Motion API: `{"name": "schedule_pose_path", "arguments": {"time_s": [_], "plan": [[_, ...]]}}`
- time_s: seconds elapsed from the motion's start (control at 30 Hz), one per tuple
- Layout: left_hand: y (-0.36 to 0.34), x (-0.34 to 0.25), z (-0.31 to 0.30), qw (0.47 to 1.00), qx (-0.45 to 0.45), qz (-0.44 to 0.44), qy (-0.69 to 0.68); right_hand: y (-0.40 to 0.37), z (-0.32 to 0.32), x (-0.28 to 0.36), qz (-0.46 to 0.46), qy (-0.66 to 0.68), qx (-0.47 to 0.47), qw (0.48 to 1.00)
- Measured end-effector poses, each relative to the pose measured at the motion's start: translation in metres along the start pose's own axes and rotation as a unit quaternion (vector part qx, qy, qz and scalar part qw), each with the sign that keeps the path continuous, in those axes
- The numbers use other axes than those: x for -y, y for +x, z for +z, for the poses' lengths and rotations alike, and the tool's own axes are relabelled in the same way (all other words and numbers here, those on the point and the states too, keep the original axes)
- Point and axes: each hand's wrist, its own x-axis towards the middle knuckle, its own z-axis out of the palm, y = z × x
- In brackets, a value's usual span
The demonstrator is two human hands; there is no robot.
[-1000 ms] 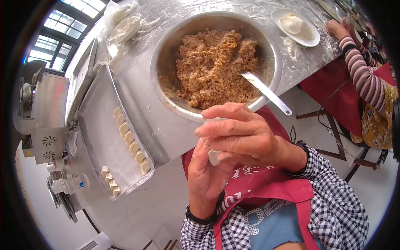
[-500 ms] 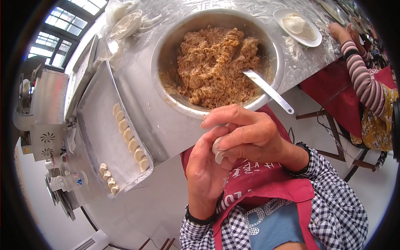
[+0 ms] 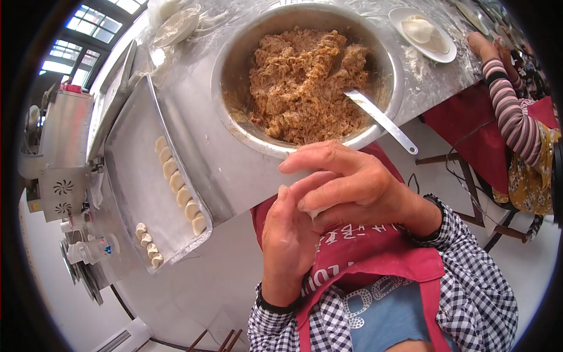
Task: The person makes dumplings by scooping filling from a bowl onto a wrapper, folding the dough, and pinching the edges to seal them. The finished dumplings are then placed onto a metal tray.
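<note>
Above my lap, just in front of the bowl, my left hand [image 3: 287, 237] and my right hand [image 3: 366, 190] are pressed together around a dumpling [image 3: 315, 212]. Only a sliver of its white dough shows; the fingers hide the rest. My right fingers curl over it from above, and my left hand cups it from the side. Close beyond the hands stands a large steel bowl [image 3: 232, 94] of minced filling [image 3: 305, 82]. A metal utensil [image 3: 381, 120] sticks out of the filling, its handle across the rim on the right.
Left of the bowl lies a metal tray [image 3: 132, 170] with two rows of dumplings [image 3: 176, 180]. A plate [image 3: 444, 56] of round dough wrappers [image 3: 421, 30] sits at the back right. Beyond it is a co-worker's striped sleeve [image 3: 509, 111]. A floury dish [image 3: 176, 28] stands back left.
My fingers have closed further over the dumpling, so less dough shows. The view has shifted slightly; bowl and tray stay in place.
</note>
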Motion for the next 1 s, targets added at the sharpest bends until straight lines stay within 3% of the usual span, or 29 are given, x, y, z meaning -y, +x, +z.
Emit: {"name": "schedule_pose_path", "arguments": {"time_s": [0.2, 0.3, 0.37, 0.47, 0.63, 0.83, 0.93, 1.0], "plan": [[0.002, 0.001, 0.004, 0.999, -0.033, -0.002, 0.017, -0.002, -0.007, -0.004, -0.039, -0.035, 0.064, 0.997], [0.001, 0.0, 0.002, 0.999, -0.037, -0.019, -0.003, 0.0, -0.002, 0.0, -0.021, -0.043, 0.035, 0.998], [0.0, 0.0, 0.0, 1.0, 0.008, -0.013, 0.024, 0.001, -0.003, -0.001, -0.032, -0.035, 0.045, 0.998], [0.003, 0.0, 0.009, 0.998, -0.031, 0.005, 0.053, -0.001, -0.004, -0.003, -0.04, -0.028, 0.046, 0.998], [0.002, -0.002, 0.009, 0.998, -0.017, 0.0, 0.056, 0.0, -0.004, -0.001, -0.027, -0.039, 0.033, 0.998], [0.001, 0.001, 0.009, 0.998, -0.017, -0.004, 0.056, -0.001, -0.006, -0.001, -0.041, -0.028, 0.058, 0.997], [-0.001, 0.0, 0.008, 0.997, 0.003, -0.012, 0.074, 0.001, -0.001, 0.0, -0.056, -0.052, 0.011, 0.997], [-0.003, -0.001, 0.009, 0.996, 0.009, -0.021, 0.083, 0.001, -0.004, -0.001, -0.09, -0.011, 0.046, 0.995]]}}
